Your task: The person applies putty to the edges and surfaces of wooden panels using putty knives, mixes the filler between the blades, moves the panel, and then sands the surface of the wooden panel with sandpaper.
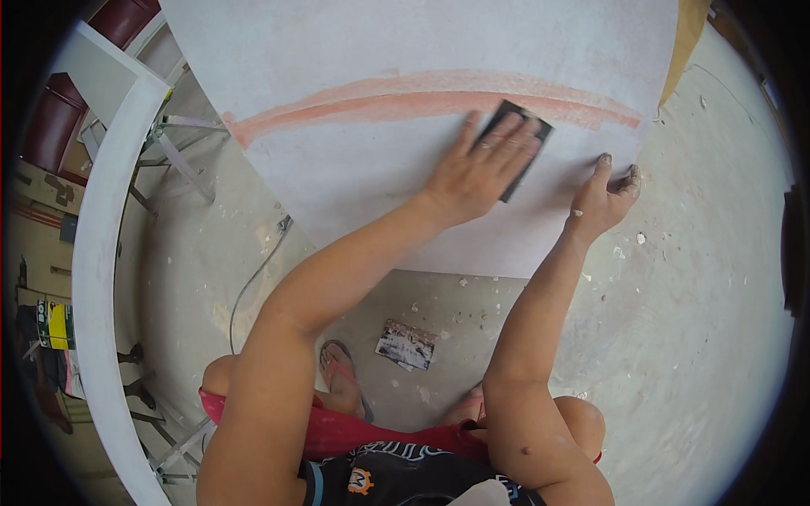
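Observation:
A large white panel (354, 185) lies before me, with a curved salmon-coloured band of filler (371, 105) running across it. My left hand (481, 169) lies with extended fingers over a dark sheet of sandpaper (533, 135), pressing it on the panel just below the band's right part. The sheet sticks out beyond my fingers, and its underside is hidden. At the panel's right edge is my right hand (603, 198), thumb on top and fingers around the edge, gripping it. Pale dust coats the fingertips of both hands.
A long curved white piece (97, 278) on metal stands runs down the left side. On the speckled concrete floor (675, 337), a worn dark sheet (406, 343) lies between my feet. A thin grey cable (245, 291) trails beside the panel. Dark red furniture pieces (55, 126) stand far left.

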Demonstrator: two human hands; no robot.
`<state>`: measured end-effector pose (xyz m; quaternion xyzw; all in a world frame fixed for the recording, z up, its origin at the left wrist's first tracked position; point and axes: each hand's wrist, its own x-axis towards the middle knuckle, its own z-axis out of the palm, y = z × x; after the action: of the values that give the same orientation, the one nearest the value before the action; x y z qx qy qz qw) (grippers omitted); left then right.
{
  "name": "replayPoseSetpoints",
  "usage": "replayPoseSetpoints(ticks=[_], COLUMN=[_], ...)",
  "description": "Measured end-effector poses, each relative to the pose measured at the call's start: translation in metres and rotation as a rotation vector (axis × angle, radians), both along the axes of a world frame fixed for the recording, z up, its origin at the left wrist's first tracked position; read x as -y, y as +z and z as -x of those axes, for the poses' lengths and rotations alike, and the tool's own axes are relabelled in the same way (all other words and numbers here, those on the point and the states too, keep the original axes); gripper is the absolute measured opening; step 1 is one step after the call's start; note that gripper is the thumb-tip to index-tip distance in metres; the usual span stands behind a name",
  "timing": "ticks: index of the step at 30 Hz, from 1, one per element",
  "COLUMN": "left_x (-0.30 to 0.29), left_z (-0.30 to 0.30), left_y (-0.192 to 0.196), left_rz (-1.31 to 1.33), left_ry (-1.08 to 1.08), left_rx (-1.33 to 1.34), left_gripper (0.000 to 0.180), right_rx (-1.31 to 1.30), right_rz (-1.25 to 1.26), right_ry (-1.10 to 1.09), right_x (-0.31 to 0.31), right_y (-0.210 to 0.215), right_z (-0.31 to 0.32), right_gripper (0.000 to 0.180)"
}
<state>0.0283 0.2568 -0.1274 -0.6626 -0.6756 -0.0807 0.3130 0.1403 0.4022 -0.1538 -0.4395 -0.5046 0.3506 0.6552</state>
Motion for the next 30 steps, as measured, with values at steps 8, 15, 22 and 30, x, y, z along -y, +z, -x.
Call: replayPoseSetpoints(ticks=[8,15,22,30], left_x=[-0.012,-0.058,0.106,-0.01], left_z=[-0.005,-0.028,0.064,0.026], left_y=[0.009,0.005,0.016,0.002], left_rz=[0.111,0.093,-0.133,-0.274], left_ry=[0.173,0.027,0.772,0.148], left_rx=[0.364,-0.144,0.107,0.484], left_gripper=[0.061,0.061,0.082,0.085], right_rx=[0.099,0.002,0.079,0.056], right_rz=[-0.006,0.175,0.198,0.04], right_ry=[-0.035,0.056,0.039,-0.064], right_x=[-0.013,-0.022,-0.021,-0.019], right_y=[-0.001,0.001,-0.004,-0.011], right_z=[-0.011,-0.013,-0.008,0.0], right_gripper=[0.048,0.042,0.052,0.04])
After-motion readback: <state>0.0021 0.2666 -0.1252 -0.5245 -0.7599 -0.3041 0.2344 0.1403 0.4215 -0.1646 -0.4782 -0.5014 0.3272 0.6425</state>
